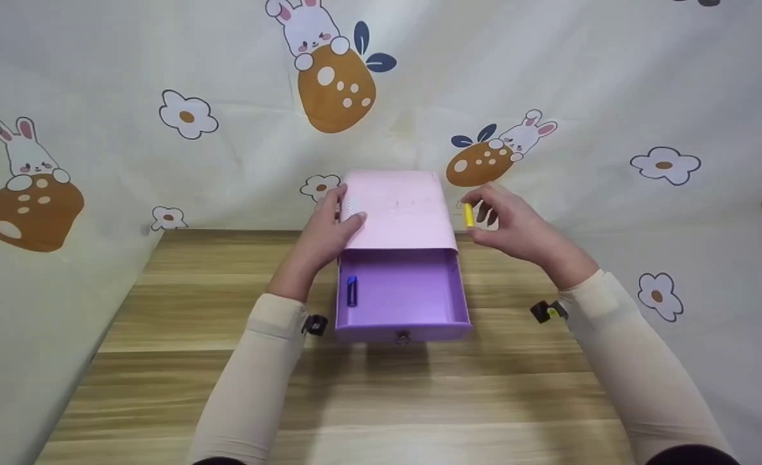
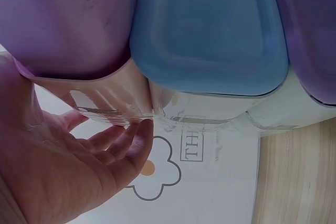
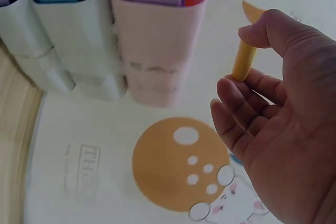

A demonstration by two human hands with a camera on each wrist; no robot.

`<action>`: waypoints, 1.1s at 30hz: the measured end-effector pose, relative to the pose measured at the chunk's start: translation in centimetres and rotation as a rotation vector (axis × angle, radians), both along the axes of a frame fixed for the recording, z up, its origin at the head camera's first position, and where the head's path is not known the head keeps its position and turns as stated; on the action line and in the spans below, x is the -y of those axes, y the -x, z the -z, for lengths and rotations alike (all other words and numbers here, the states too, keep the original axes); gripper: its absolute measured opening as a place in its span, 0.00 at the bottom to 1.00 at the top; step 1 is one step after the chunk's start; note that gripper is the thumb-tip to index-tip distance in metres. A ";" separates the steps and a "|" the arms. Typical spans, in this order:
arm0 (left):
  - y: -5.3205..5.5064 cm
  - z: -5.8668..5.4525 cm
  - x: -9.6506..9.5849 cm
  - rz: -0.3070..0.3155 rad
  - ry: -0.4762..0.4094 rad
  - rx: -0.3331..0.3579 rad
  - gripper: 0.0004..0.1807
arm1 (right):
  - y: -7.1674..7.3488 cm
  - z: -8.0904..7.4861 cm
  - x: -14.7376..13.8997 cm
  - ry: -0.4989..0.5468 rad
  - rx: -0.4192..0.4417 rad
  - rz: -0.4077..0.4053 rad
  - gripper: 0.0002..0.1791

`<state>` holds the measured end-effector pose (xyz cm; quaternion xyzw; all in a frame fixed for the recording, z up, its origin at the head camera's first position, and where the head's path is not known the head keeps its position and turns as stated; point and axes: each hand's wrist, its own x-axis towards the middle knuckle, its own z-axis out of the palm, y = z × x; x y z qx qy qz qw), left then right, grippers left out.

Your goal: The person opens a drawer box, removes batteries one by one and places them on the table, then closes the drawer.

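My left hand [image 1: 329, 236] grips the left side of a drawer unit's pink top section [image 1: 397, 210], thumb on its upper surface and fingers along the side. The purple top drawer [image 1: 407, 290] is pulled out toward me. Inside, near its left wall, lies a dark battery [image 1: 352, 292] with a blue end. To the right of the unit, my right hand [image 1: 513, 223] pinches a small yellow cylinder [image 1: 469, 215], shaped like an AA battery, between thumb and fingers. In the right wrist view the yellow cylinder [image 3: 244, 61] is held away from the pink side.
Below the pulled-out drawer, a blue drawer [image 2: 210, 35] and another purple drawer [image 2: 317, 30] show as pushed in. The unit stands on a wood-grain table [image 1: 226, 310]. Behind it hangs a cloth [image 1: 245, 168] printed with rabbits and flowers.
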<state>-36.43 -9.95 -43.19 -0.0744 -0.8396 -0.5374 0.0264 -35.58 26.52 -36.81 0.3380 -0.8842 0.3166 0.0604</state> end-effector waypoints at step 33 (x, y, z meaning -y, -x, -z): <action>0.1 0.0 0.1 0.004 0.006 0.000 0.48 | 3.9 4.5 -5.0 -0.048 0.099 0.217 0.28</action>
